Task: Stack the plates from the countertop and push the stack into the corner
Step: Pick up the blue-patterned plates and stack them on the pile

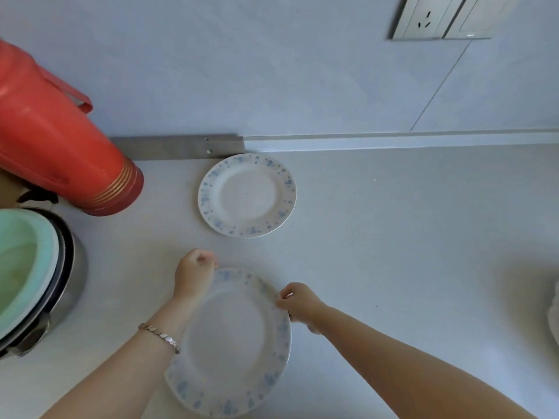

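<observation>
Pale grey countertop (pixel 393 237) runs back to a grey wall (pixel 272 71), with a socket (pixel 429 19) at 1 o'clock. I see both hands curled on the near plate (pixel 236 343) at 6 o'clock. The left hand (pixel 195 275) grips its rim at 11 and the right hand (pixel 298 300) pinches it at 2. The second plate (pixel 247 195) lies flat at 12 o'clock, its far rim by the wall's foot. A red flask (pixel 60 146) and a pot (pixel 69 285) crowd 9 o'clock. The counter stretches wide toward 3.

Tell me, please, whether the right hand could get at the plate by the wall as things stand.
Probably yes: bare countertop lies between the right hand and the plate by the wall, nothing blocking. But that hand pinches the near plate's rim, with the left hand, so it isn't free.
</observation>
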{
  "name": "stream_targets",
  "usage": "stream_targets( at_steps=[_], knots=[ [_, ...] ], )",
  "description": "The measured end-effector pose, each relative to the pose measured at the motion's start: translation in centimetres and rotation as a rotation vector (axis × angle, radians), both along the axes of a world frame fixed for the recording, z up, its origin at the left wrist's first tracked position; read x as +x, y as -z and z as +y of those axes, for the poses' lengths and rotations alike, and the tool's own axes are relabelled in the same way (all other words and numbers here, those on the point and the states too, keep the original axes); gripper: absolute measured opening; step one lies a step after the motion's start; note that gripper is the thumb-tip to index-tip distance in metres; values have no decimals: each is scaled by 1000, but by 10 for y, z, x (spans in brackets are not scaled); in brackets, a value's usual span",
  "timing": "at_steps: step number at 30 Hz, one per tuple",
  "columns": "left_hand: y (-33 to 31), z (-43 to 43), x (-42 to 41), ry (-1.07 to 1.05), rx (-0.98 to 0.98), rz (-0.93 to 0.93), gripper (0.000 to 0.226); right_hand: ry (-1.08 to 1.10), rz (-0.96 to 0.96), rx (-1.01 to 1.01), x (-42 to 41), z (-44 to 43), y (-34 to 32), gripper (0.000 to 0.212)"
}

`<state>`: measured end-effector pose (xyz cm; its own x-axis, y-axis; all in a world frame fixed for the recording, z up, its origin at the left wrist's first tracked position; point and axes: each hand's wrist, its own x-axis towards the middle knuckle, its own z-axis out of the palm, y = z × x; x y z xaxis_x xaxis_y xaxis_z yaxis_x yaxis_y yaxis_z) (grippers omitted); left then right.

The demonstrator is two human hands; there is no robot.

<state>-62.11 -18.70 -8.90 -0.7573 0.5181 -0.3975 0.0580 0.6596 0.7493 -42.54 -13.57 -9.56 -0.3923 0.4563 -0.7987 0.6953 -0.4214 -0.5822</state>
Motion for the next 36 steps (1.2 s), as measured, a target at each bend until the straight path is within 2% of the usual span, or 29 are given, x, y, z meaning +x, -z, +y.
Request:
stream_targets(
  at_steps=[3, 6, 9, 11, 13, 15, 17, 23, 27, 31, 36],
  knots=[
    [3, 20, -15, -190, 35, -153, 20, 123, 55, 14, 18, 9, -11, 16],
    [2, 39, -27, -373, 75, -354, 25, 218, 101, 71, 44, 26, -28, 14],
    [0, 61, -25, -330, 84, -650, 18, 315, 112, 161, 73, 43, -50, 13],
    [3, 76, -20, -313, 117, -770, 9, 401, 114, 221, 91, 53, -64, 15],
    [4, 86, -13, -356, 180, -833, 27, 478, 111, 263, 108, 60, -74, 20],
    [6, 91, -9, -413, 202, -842, 35, 536, 111, 275, 124, 64, -78, 24],
    [7, 92, -6, -419, 207, -857, 22, 591, 113, 279, 136, 65, -78, 24],
    [-18, 95, 7, -398, 293, -751, 29, 781, 90, 259, 169, 57, -63, 25],
    [-36, 92, 29, -340, 344, -782, 28, 917, 32, 289, 201, 57, -66, 25],
    [-66, 107, 78, -184, 407, -856, 28, 1094, 17, 360, 251, 66, -87, 27],
    [-100, 127, 159, 147, 424, -805, 35, 1360, 58, 462, 336, 63, -121, 28]
  ],
)
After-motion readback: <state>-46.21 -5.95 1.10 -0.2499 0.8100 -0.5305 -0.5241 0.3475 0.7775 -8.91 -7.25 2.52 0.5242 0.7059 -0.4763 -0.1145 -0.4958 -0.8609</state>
